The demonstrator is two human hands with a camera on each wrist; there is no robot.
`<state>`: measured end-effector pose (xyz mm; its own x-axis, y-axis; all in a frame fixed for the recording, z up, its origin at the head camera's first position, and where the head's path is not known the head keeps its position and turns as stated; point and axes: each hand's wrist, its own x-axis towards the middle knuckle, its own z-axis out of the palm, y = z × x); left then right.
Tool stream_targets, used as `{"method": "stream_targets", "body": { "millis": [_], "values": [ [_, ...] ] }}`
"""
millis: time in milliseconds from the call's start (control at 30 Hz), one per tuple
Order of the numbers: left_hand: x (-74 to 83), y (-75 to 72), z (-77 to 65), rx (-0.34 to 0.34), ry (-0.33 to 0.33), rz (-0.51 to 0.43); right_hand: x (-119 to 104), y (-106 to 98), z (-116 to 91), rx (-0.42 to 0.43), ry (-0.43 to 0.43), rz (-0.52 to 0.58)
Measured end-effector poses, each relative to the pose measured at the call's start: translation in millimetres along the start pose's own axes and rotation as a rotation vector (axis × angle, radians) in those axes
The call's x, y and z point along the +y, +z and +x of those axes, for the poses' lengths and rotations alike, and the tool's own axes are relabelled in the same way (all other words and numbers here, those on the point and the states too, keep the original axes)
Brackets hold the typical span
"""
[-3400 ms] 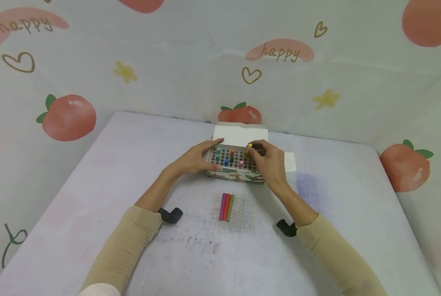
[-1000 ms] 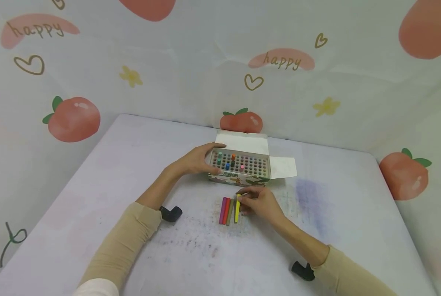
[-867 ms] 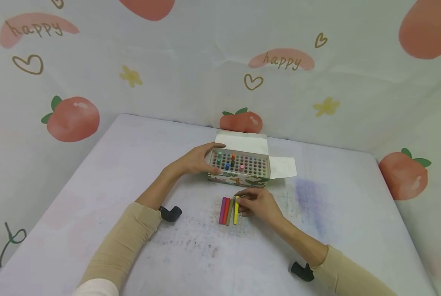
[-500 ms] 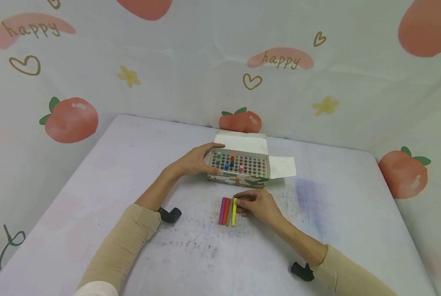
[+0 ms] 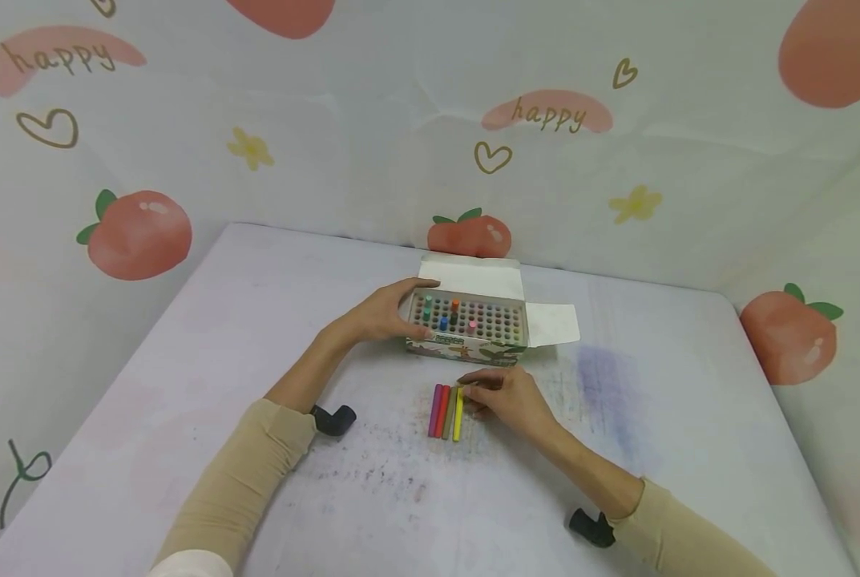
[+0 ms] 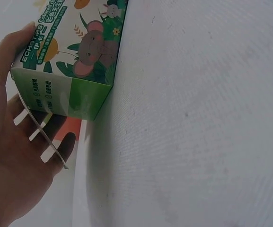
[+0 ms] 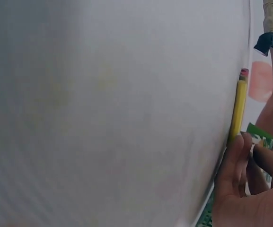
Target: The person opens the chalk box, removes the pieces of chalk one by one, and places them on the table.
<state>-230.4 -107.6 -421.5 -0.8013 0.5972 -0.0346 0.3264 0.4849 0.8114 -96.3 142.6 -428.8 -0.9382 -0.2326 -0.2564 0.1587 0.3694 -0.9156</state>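
Observation:
My left hand (image 5: 381,312) spans the left end of a chalk box (image 5: 466,350), its thumb on the front edge and fingers at the back. In the left wrist view, the thumb lies against the printed side of the box (image 6: 93,47). Several coloured chalks, among them an orange one (image 5: 455,305) and a pink one (image 5: 473,326), stand in the holes of its insert. My right hand (image 5: 514,402) pinches the far end of a yellow chalk (image 5: 458,418) at the table. To its left lie a purple chalk (image 5: 434,413), a red chalk (image 5: 442,415) and an olive chalk (image 5: 448,418), side by side.
The box's white lid (image 5: 470,275) leans open at the back, and a side flap (image 5: 554,324) sticks out to the right. Coloured smudges (image 5: 606,393) mark the white table (image 5: 372,521). A printed cloth (image 5: 365,120) hangs behind it.
My right hand took the yellow chalk from the box, brought it to the table and moved it left beside the olive one. My left hand stayed at the box.

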Motion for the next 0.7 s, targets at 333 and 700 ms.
{"method": "stream_targets", "body": {
  "millis": [333, 700],
  "values": [
    [0.4, -0.5, -0.3, 0.003, -0.003, 0.000, -16.4, -13.0, 2.6, 0.070, -0.112, -0.093],
    [0.0, -0.8, 0.2, -0.013, 0.014, -0.012, -41.0, -34.0, 10.9, 0.127, -0.333, -0.173]
  ]
}}
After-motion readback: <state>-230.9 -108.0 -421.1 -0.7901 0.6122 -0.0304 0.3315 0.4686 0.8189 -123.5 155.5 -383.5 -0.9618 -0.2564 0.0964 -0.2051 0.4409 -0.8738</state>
